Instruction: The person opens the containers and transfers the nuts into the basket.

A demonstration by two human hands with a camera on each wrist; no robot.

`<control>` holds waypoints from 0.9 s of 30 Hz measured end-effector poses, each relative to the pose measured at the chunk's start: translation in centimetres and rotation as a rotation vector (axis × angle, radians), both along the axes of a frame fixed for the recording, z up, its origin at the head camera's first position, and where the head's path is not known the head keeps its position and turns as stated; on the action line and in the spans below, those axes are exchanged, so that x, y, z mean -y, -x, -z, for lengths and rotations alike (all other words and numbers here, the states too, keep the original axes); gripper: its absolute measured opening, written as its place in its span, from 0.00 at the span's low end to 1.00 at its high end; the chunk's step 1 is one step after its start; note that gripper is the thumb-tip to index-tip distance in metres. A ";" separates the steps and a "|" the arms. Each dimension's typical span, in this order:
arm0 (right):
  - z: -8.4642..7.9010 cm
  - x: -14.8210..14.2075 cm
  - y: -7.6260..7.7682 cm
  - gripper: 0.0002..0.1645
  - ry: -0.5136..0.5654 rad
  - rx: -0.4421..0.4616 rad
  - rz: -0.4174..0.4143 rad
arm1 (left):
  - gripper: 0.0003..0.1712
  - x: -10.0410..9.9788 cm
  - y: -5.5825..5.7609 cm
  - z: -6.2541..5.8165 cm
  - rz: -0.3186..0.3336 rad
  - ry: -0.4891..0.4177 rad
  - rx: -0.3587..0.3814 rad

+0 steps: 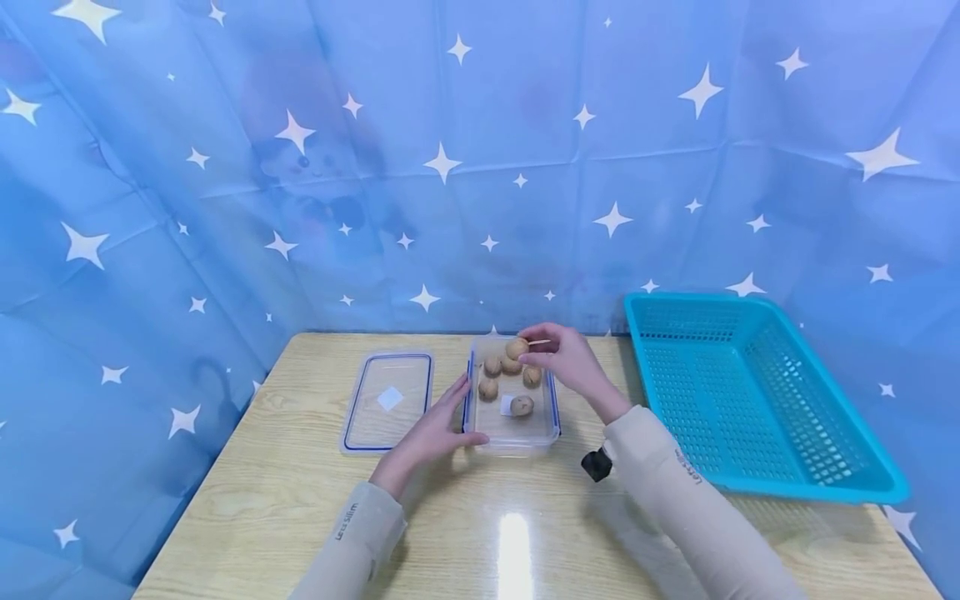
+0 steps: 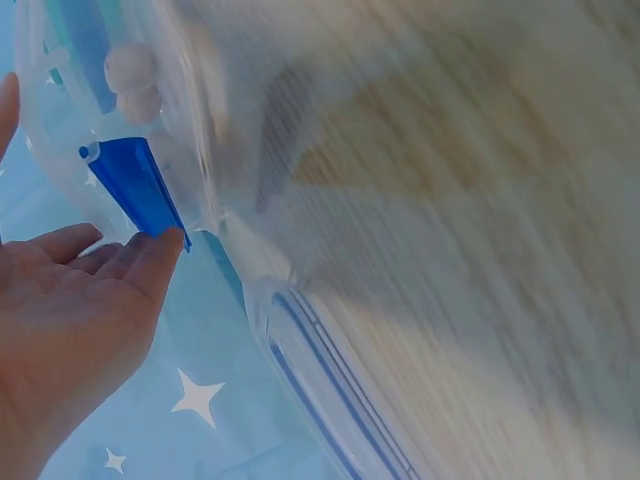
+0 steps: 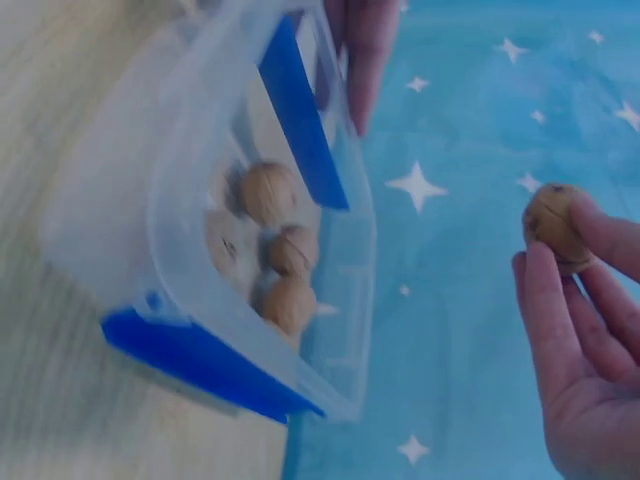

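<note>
A clear plastic food container [image 1: 517, 435] with blue side clips stands on the table with several walnuts [image 1: 488, 389] inside. My right hand [image 1: 562, 358] pinches one walnut [image 3: 557, 228] between thumb and fingers, above the container's far end. In the right wrist view that walnut is well apart from the container wall. My left hand [image 1: 435, 429] rests against the container's left side, fingers extended along it and thumb at the near left corner. The left wrist view shows its fingertips touching a blue clip [image 2: 140, 188].
The container's clear lid [image 1: 408, 417] with a blue seal lies flat to the left, a white label [image 1: 390, 398] on it. A turquoise plastic basket [image 1: 750, 479] stands at the right. Behind the wooden table [image 1: 450, 533] hangs a blue star-patterned cloth [image 1: 487, 150].
</note>
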State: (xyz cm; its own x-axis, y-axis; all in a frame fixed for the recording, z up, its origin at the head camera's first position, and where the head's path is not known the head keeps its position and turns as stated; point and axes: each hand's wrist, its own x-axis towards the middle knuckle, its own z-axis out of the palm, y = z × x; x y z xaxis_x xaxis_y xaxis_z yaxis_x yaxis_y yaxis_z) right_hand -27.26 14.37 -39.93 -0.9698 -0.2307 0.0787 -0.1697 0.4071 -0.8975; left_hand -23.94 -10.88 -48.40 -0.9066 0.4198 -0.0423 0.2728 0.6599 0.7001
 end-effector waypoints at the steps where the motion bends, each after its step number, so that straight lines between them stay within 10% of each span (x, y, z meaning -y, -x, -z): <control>1: -0.2 -0.3 0.1 0.22 0.006 -0.006 0.004 | 0.57 0.1 0.0 0.0 0.007 0.007 -0.004; 27: -3.0 -8.0 1.3 0.27 -0.040 -0.137 0.224 | 0.58 0.2 0.4 0.1 -0.008 0.068 -0.053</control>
